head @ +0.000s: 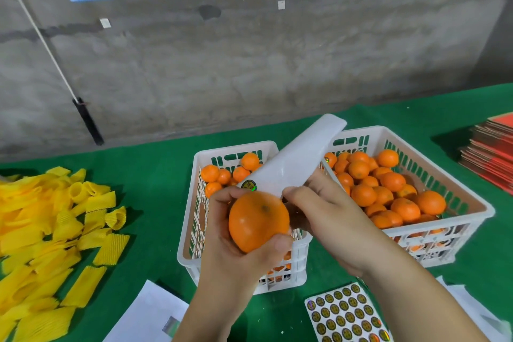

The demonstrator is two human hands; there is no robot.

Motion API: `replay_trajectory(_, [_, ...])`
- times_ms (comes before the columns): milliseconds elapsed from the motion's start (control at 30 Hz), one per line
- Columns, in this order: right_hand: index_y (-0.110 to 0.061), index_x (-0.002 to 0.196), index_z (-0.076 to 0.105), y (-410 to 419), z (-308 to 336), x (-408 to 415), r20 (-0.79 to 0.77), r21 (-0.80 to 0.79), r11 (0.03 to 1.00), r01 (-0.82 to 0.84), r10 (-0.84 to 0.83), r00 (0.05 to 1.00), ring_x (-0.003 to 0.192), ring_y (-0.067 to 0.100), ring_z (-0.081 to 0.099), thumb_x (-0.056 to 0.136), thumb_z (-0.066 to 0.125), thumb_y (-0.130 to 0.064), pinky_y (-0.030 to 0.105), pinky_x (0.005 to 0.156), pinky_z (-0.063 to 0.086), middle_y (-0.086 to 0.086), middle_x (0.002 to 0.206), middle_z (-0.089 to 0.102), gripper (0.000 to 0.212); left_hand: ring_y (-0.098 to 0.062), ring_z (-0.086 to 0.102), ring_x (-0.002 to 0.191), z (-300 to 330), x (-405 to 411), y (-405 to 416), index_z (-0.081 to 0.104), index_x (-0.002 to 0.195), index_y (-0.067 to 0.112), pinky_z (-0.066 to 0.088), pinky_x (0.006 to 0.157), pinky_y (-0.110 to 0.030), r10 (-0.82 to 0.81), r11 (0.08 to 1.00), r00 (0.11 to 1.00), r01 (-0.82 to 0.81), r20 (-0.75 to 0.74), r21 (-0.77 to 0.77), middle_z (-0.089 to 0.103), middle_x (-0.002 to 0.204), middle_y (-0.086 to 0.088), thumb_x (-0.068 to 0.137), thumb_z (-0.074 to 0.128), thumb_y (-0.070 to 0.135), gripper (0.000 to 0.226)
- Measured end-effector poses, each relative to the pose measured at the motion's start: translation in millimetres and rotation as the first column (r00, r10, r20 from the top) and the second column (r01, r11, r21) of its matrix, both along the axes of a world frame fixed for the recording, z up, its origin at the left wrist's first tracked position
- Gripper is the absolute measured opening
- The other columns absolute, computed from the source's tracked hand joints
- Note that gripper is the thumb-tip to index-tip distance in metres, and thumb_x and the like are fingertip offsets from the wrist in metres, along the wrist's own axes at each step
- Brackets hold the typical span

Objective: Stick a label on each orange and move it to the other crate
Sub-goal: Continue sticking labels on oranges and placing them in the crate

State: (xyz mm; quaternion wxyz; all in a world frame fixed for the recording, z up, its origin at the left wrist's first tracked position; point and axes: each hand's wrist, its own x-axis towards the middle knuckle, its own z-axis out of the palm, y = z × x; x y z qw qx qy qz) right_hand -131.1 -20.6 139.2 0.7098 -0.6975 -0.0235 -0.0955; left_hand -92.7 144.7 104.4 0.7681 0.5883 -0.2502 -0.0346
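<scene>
Glossy round stickers fill a label sheet (348,314) nearest; above, a smooth orange (258,221) is gripped by the left hand (236,241), a white backing strip (291,164) pinched by the right hand (324,216), before slotted plastic crates (472,204)

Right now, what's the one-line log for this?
left hand: holds orange | right hand: pinches backing sheet | label: on sheet, above orange

Fruit-packing workshop: orange crates (410,191), foam sleeves (55,230).
</scene>
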Motion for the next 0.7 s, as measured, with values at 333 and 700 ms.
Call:
replay_trajectory(333, [-0.032, 0.122, 0.068, -1, -5, 3, 0.089, 0.04, 0.998, -0.041, 0.038, 0.995, 0.106, 0.05, 0.066, 0.099, 0.065, -0.034, 0.064, 0.091, 0.057, 0.017, 0.115, 0.073, 0.023, -0.036, 0.074, 0.099, 0, 6, 3, 0.058, 0.119, 0.032, 0.063, 0.071, -0.037, -0.05, 0.999, 0.998, 0.05, -0.023, 0.0, 0.067, 0.122, -0.01, 0.052, 0.1, 0.061, 0.084])
replay_trajectory(700, [-0.022, 0.127, 0.065, -8, -13, 6, 0.052, 0.002, 0.998, -0.059, 0.059, 0.997, 0.101, 0.046, 0.066, 0.093, 0.052, 0.0, 0.059, 0.09, 0.056, 0.017, 0.117, 0.073, 0.043, -0.039, 0.074, 0.101, -10, 6, 2, 0.056, 0.121, 0.031, 0.063, 0.074, -0.039, -0.068, 0.997, 0.997, 0.069, -0.038, 0.031, 0.068, 0.123, -0.009, 0.054, 0.1, 0.06, 0.085])
